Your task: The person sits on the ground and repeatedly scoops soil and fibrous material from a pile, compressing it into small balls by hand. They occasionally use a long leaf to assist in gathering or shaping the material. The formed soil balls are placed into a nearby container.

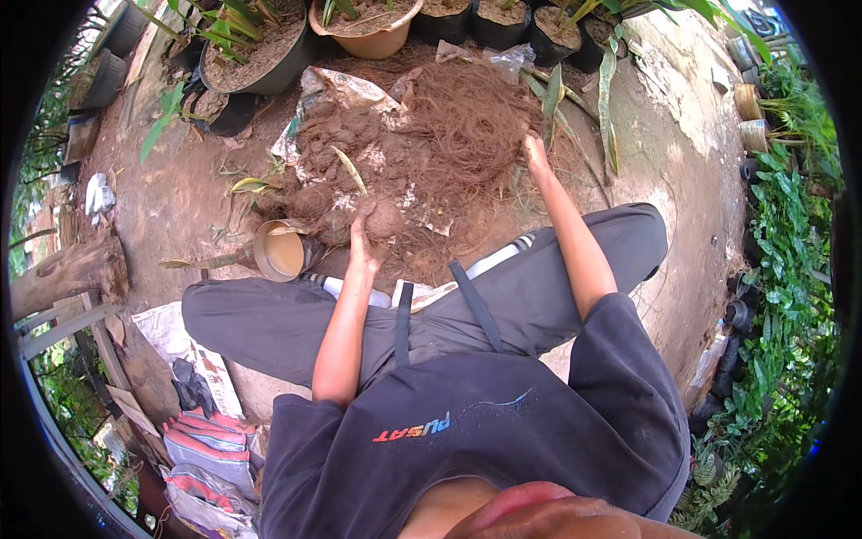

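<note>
On the ground before my crossed legs, my left hand (362, 244) closes around a soil clump (384, 218), which looks crumbly, so I cup it from below. My right hand (535, 154) rests half open on the fibre pile (467, 126), light and springy, grasping nothing firmly.

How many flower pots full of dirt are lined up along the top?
5 at least: a big dark pot at the left, a tan pot beside it, then three black pots toward the right. Leaves and the picture's edge may hide more.
</note>
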Tool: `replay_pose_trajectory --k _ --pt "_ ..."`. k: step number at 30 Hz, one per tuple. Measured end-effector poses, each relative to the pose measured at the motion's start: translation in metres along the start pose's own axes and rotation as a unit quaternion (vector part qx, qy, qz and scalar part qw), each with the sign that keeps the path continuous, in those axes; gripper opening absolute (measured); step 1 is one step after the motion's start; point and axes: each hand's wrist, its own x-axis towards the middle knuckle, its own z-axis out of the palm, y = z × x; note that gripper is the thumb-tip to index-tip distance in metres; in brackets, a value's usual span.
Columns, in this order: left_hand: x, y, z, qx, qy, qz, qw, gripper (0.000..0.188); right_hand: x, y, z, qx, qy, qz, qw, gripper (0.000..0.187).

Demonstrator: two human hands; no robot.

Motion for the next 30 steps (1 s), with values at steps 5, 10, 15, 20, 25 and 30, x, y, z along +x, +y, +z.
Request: replay_pose_trajectory --k 5,10,15,20,25,30 --pt "0.001 0.001 -0.009 0.011 0.019 0.002 1.0 0.04 -0.035 -0.063 0.014 -0.159 -0.023 0.01 0.987 0.064" --pt "-0.001 -0.001 -0.001 0.023 0.026 0.003 0.999 0.042 -0.037 -0.064 0.033 -0.312 -0.061 0.006 0.948 0.077" --pt "-0.017 0.004 0.004 0.049 0.022 0.034 0.998 0.041 -0.045 -0.147 0.037 -0.078 -0.07 -0.068 0.992 0.082" --pt "-0.011 0.001 0.0 0.037 0.016 0.047 0.998 0.042 -0.054 -0.212 0.009 -0.072 0.013 -0.269 0.96 0.059" --pt "-0.013 0.002 -0.002 0.034 0.02 0.013 0.999 0.042 -0.08 -0.239 -0.006 -0.09 -0.011 -0.343 0.935 0.05" --pt "-0.014 0.004 -0.002 0.036 0.018 0.02 0.999 0.043 -0.09 -0.221 0.006 -0.069 -0.108 -0.413 0.902 0.041"
